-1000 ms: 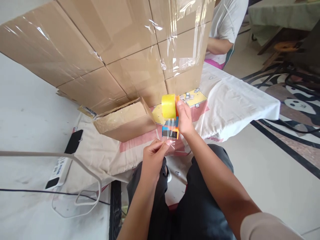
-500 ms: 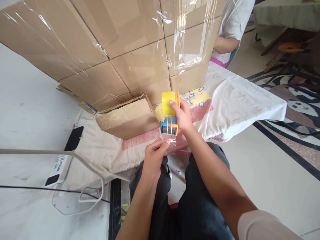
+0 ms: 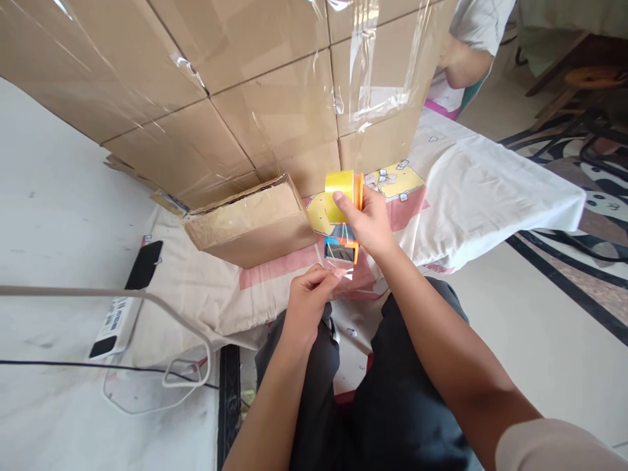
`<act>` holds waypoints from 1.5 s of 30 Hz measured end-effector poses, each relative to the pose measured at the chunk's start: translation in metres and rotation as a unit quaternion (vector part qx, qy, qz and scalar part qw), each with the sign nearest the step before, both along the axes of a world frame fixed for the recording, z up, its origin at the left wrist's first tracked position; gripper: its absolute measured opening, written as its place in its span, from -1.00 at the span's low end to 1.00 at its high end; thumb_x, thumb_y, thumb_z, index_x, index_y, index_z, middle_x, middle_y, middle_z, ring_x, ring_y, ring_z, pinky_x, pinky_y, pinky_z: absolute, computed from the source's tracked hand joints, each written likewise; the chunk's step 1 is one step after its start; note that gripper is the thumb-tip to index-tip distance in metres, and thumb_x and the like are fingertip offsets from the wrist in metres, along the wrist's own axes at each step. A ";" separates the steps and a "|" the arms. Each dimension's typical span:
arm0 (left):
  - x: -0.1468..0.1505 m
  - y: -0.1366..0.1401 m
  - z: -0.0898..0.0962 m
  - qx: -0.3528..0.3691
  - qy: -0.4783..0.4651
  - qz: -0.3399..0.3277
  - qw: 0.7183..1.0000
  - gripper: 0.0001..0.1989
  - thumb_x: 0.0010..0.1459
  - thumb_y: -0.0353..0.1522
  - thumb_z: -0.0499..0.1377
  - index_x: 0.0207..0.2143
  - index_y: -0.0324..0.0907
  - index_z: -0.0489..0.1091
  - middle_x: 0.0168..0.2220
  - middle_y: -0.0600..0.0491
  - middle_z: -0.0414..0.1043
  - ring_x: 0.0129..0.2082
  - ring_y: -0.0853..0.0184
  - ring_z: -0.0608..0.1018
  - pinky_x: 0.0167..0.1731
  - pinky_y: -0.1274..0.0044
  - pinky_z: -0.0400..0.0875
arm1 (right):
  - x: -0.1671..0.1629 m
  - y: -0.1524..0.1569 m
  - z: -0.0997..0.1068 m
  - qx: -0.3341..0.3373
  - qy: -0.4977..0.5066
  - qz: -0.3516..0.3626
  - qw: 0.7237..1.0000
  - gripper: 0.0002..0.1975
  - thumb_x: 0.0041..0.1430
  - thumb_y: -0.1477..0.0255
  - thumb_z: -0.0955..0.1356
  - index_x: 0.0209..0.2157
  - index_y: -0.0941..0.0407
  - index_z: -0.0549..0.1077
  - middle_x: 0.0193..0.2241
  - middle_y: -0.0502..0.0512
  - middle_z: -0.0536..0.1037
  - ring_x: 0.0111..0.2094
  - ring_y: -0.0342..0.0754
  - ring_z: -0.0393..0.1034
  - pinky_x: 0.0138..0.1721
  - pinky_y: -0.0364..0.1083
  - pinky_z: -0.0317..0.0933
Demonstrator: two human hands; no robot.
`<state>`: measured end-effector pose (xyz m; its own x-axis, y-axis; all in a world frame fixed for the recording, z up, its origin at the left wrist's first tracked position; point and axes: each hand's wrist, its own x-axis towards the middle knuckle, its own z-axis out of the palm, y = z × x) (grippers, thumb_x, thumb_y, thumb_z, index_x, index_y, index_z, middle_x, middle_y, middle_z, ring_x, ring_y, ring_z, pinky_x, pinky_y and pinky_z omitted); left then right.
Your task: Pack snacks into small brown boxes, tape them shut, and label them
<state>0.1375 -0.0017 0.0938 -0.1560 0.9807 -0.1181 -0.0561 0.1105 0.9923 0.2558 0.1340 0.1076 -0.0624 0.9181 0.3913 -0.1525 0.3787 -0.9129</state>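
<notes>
My right hand [image 3: 370,219] is wrapped round a tape dispenser [image 3: 342,250] with orange and blue parts and a dark roller. On it sits a roll of yellow-cored tape [image 3: 339,196], my thumb resting on its side. Just below the roller, my left hand [image 3: 314,291] pinches the loose end of the clear tape [image 3: 343,271] between thumb and fingers. Behind the dispenser to the left, a small cardboard box [image 3: 260,232] lies on the cloth-covered table [image 3: 495,190]. A stack of cardboard boxes [image 3: 275,111] wrapped in clear film rises at the back.
A white power strip [image 3: 115,324] lies on the left side of the cloth, with a pale cable [image 3: 181,317] looping in front. At the back right is another person's arm [image 3: 466,62]. A wooden stool [image 3: 593,78] stands farther right on the floor.
Both hands and the tape dispenser appear slightly farther right in view, as the camera has shifted a little. The left hand still pinches the tape end.
</notes>
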 end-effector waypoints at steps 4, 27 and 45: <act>0.000 0.001 0.000 0.002 -0.005 0.001 1.000 -0.78 0.09 -0.22 0.36 -0.52 -0.14 0.59 -0.49 0.11 0.21 -0.39 0.38 0.29 -0.32 0.51 0.20 | -0.001 -0.001 -0.003 0.019 0.025 0.019 0.999 -0.60 0.25 -0.02 0.35 -0.24 0.06 0.42 -0.37 0.00 0.48 -0.27 -0.05 0.42 -0.19 -0.05 0.38; 0.004 0.001 0.003 0.005 -0.037 0.037 0.999 -0.72 0.09 -0.14 0.38 -0.38 -0.19 0.63 -0.54 0.04 0.55 -0.54 0.40 0.52 -0.38 0.53 0.47 | 0.004 0.001 -0.010 0.028 0.046 -0.048 0.997 -0.49 0.24 -0.17 0.28 -0.32 0.02 0.37 -0.41 0.02 0.40 -0.25 0.01 0.44 -0.24 0.00 0.38; 0.008 -0.014 0.013 -0.020 -0.025 -0.013 0.999 -0.74 0.24 -0.17 0.29 -0.28 -0.19 0.61 -0.57 0.12 0.48 -0.73 0.58 0.29 -0.68 0.64 0.12 | 0.021 -0.008 -0.003 0.068 -0.055 -0.105 0.991 -0.38 0.27 -0.23 0.16 -0.45 0.04 0.26 -0.53 -0.01 0.21 -0.46 -0.08 0.19 -0.42 -0.05 0.17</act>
<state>0.1459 -0.0157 0.1072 -0.1237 0.9787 -0.1638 -0.1030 0.1515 0.9831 0.2769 0.1256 0.1046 0.0748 0.8550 0.5133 0.0397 0.5117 -0.8582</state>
